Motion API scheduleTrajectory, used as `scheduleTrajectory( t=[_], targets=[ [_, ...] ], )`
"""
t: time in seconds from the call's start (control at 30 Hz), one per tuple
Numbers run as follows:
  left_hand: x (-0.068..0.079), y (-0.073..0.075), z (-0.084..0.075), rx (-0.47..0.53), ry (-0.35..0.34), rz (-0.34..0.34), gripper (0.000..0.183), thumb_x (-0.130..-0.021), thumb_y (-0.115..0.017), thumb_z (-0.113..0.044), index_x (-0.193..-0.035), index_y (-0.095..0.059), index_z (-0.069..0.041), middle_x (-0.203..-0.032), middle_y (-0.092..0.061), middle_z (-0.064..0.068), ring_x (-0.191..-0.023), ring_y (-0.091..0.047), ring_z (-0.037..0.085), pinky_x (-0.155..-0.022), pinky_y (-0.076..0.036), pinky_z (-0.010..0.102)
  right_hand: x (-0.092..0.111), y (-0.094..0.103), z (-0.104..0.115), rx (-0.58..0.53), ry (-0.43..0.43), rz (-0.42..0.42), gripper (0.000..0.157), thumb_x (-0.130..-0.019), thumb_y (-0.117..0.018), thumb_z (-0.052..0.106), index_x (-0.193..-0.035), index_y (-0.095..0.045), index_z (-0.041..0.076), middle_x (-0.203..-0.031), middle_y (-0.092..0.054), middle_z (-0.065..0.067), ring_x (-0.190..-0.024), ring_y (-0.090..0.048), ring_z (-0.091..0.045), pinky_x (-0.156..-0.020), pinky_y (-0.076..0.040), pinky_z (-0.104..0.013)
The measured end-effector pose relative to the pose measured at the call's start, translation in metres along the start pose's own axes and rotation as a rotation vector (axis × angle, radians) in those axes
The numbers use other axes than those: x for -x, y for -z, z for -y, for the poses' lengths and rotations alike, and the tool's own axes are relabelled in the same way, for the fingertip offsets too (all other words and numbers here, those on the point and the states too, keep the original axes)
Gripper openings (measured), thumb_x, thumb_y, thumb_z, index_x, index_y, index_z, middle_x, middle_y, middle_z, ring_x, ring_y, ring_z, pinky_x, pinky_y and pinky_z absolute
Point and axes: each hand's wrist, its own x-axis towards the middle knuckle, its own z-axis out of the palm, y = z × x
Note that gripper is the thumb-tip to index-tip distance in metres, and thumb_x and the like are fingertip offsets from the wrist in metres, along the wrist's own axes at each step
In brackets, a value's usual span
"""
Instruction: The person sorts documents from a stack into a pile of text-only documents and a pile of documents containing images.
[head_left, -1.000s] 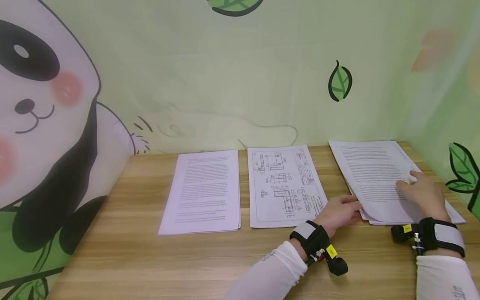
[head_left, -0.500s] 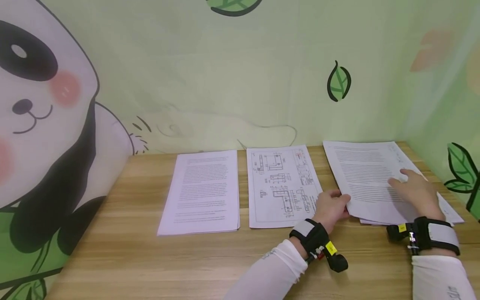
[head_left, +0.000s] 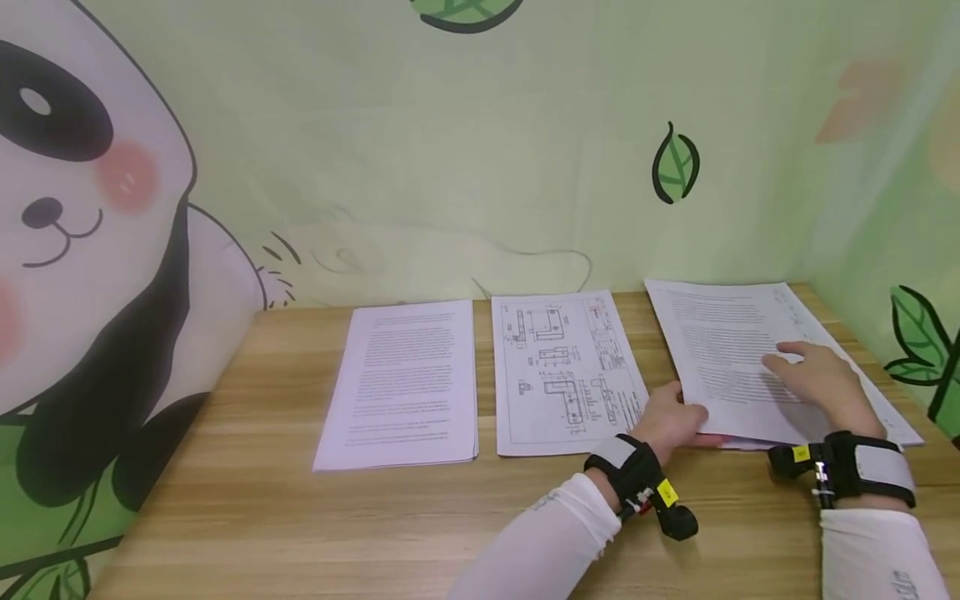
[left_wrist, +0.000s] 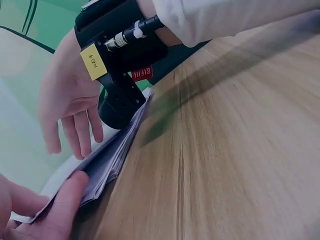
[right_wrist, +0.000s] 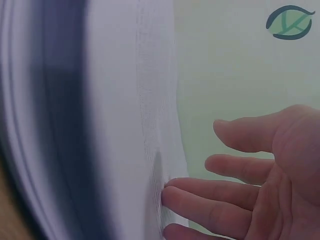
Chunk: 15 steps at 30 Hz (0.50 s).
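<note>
A stack of printed paper [head_left: 723, 342] lies at the right end of the table, with lines of text on its top sheet. My left hand [head_left: 666, 421] pinches the stack's near left corner, thumb on top and other fingers underneath. In the left wrist view, fingers [left_wrist: 65, 202] grip the upper sheets, which are lifted from the layered ones below. My right hand [head_left: 828, 387] is over the right half of the top sheet with relaxed fingers. The right wrist view shows its lower fingertips [right_wrist: 172, 196] touching the printed page, while the thumb stands off it.
Left of this stack lies a sheet with technical drawings [head_left: 555, 367], its right edge near my left hand. Further left is another stack of text pages [head_left: 408, 383]. A wall cloth [head_left: 450, 167] with leaf and panda pictures rises behind the wooden table [head_left: 337, 533].
The upper sheets shifted slightly left, then settled straighter over the stack. My left hand moved left onto their corner and grips it. My right hand slid a little left across the page.
</note>
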Motion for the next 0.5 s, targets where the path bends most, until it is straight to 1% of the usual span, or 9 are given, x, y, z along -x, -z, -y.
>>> scheduleTrajectory(
  t=[0.03, 0.13, 0.23, 0.3, 0.4, 0.47, 0.5],
  targets=[
    [0.0, 0.001, 0.001, -0.011, -0.011, -0.017, 0.029, -0.084, -0.054, 0.001, -0.113, -0.058, -0.005, -0.085, -0.067, 0.006, -0.078, -0.069, 0.022, -0.076, -0.058, 0.039, 0.0, 0.0, 0.001, -0.008, 0.008, -0.002, 0.076, -0.094, -0.034, 0.049, -0.136, -0.032, -0.015, -0.128, -0.036, -0.048, -0.112, -0.039, -0.06, -0.084, -0.039, -0.065],
    [0.001, 0.004, 0.002, 0.0, -0.031, -0.042, 0.03, -0.084, -0.053, 0.003, -0.112, -0.059, -0.007, -0.087, -0.067, 0.004, -0.08, -0.067, 0.017, -0.077, -0.058, 0.038, 0.001, 0.003, 0.005, -0.037, 0.022, -0.014, 0.077, -0.094, -0.033, 0.051, -0.137, -0.031, -0.014, -0.126, -0.038, -0.047, -0.111, -0.042, -0.058, -0.083, -0.04, -0.064],
    [0.002, 0.009, 0.002, 0.028, -0.042, -0.033, 0.033, -0.085, -0.051, 0.003, -0.115, -0.058, -0.008, -0.088, -0.065, 0.004, -0.08, -0.067, 0.018, -0.077, -0.058, 0.039, 0.004, 0.007, 0.011, -0.071, 0.014, -0.024, 0.078, -0.094, -0.033, 0.052, -0.138, -0.029, -0.013, -0.129, -0.035, -0.047, -0.113, -0.038, -0.059, -0.085, -0.037, -0.066],
    [0.003, 0.014, 0.002, 0.063, -0.038, -0.007, 0.036, -0.085, -0.05, 0.003, -0.119, -0.056, -0.009, -0.089, -0.065, 0.005, -0.081, -0.069, 0.022, -0.077, -0.058, 0.041, 0.005, 0.008, 0.014, -0.091, -0.003, -0.024, 0.08, -0.094, -0.032, 0.053, -0.14, -0.026, -0.012, -0.131, -0.033, -0.047, -0.116, -0.035, -0.06, -0.087, -0.035, -0.067],
    [0.005, 0.023, 0.001, 0.084, -0.043, 0.021, 0.037, -0.087, -0.048, 0.002, -0.12, -0.055, -0.012, -0.089, -0.065, 0.006, -0.08, -0.07, 0.029, -0.075, -0.058, 0.042, 0.005, 0.009, 0.015, -0.129, -0.014, -0.019, 0.082, -0.093, -0.032, 0.054, -0.143, -0.018, -0.011, -0.134, -0.027, -0.049, -0.119, -0.029, -0.061, -0.091, -0.032, -0.069],
    [0.006, 0.031, -0.001, 0.079, -0.052, 0.029, 0.035, -0.088, -0.048, 0.001, -0.12, -0.056, -0.014, -0.09, -0.065, 0.005, -0.079, -0.07, 0.031, -0.074, -0.059, 0.042, 0.005, 0.009, 0.012, -0.167, -0.029, -0.015, 0.087, -0.092, -0.032, 0.056, -0.145, -0.008, -0.009, -0.137, -0.021, -0.048, -0.121, -0.025, -0.062, -0.093, -0.028, -0.071],
    [0.007, 0.035, -0.001, 0.075, -0.062, 0.035, 0.035, -0.089, -0.048, 0.001, -0.119, -0.056, -0.015, -0.091, -0.065, 0.005, -0.079, -0.07, 0.031, -0.074, -0.059, 0.042, 0.005, 0.009, 0.011, -0.199, -0.048, -0.011, 0.089, -0.091, -0.031, 0.058, -0.146, -0.002, -0.005, -0.14, -0.017, -0.047, -0.123, -0.023, -0.062, -0.094, -0.026, -0.072]
  ],
)
